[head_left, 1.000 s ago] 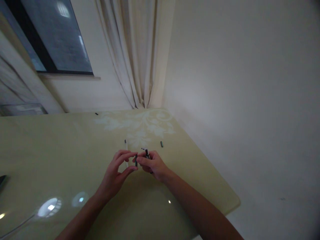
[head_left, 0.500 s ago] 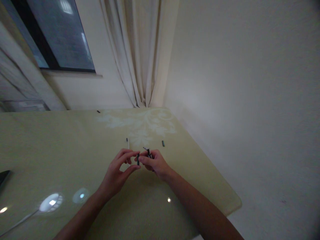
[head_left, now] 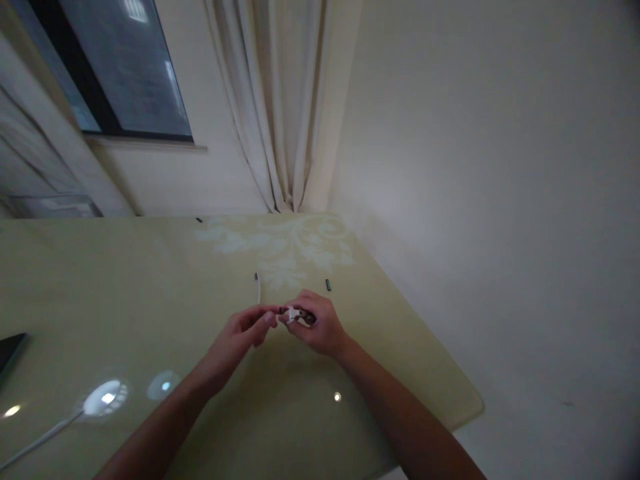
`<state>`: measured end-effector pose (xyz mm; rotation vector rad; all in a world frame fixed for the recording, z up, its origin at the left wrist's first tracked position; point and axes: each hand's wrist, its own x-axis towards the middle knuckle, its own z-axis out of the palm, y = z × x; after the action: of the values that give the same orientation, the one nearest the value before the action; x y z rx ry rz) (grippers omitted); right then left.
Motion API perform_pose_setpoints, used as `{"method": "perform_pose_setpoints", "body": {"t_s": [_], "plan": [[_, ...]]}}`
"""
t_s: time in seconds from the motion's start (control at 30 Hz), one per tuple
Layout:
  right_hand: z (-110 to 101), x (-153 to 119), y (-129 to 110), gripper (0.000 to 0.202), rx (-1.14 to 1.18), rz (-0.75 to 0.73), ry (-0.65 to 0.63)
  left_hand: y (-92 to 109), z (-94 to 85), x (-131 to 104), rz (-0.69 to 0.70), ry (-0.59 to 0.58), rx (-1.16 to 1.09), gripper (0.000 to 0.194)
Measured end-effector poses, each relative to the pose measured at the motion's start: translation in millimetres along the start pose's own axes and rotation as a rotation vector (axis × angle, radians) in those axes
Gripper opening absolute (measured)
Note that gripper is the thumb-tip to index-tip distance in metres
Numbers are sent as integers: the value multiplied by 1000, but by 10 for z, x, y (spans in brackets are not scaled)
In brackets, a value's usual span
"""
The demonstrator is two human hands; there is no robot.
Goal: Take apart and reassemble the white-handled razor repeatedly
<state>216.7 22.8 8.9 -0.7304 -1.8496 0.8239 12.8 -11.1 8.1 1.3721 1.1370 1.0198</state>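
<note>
My left hand (head_left: 247,328) is closed, thumb and index finger pinched together over the table. At their tips shows a small dark piece (head_left: 281,311), mostly covered. Right beside it, my right hand (head_left: 320,325) grips a small white-and-dark object (head_left: 294,314) whose kind I cannot make out; its white end points towards my left fingertips. Both hands meet at this spot, just above the tabletop. Beyond my left hand lies a thin white cable (head_left: 259,288) with a dark tip, its near end hidden behind the fingers.
A small dark strip (head_left: 328,285) lies past my right hand. Another tiny dark piece (head_left: 199,220) is at the table's far edge. A dark flat object (head_left: 11,353) juts in at left, and a white cord (head_left: 43,440) crosses the lower left. A wall (head_left: 500,200) borders the right side.
The object in my right hand has turned, so its white part now faces up. My left fingers have closed from a wide pinch, and the dark piece is now mostly hidden.
</note>
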Motion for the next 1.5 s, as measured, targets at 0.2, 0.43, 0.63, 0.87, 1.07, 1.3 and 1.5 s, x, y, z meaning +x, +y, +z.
{"method": "perform_pose_setpoints", "body": {"t_s": [0.2,0.43,0.63,0.87,1.07,1.3,1.5], "plan": [[-73,-47,17,23,-344,-227,-136,-39,41,-9,-160,-103,-184,53],[-83,-38,10,22,-362,-219,-174,-62,21,-25,-176,-76,-226,55],[-43,-20,-48,31,-79,-27,-68,-82,-17,-9,-51,83,-353,51],[6,-37,-102,17,-6,35,-60,-68,9,-15,-4,138,-432,55],[43,-44,-102,16,-12,30,-46,-41,23,-10,23,108,-441,54],[39,-48,-72,16,-28,31,-39,-44,16,-6,21,125,-406,52],[27,-63,-80,18,14,33,-51,-39,26,-13,24,138,-389,52]]}}
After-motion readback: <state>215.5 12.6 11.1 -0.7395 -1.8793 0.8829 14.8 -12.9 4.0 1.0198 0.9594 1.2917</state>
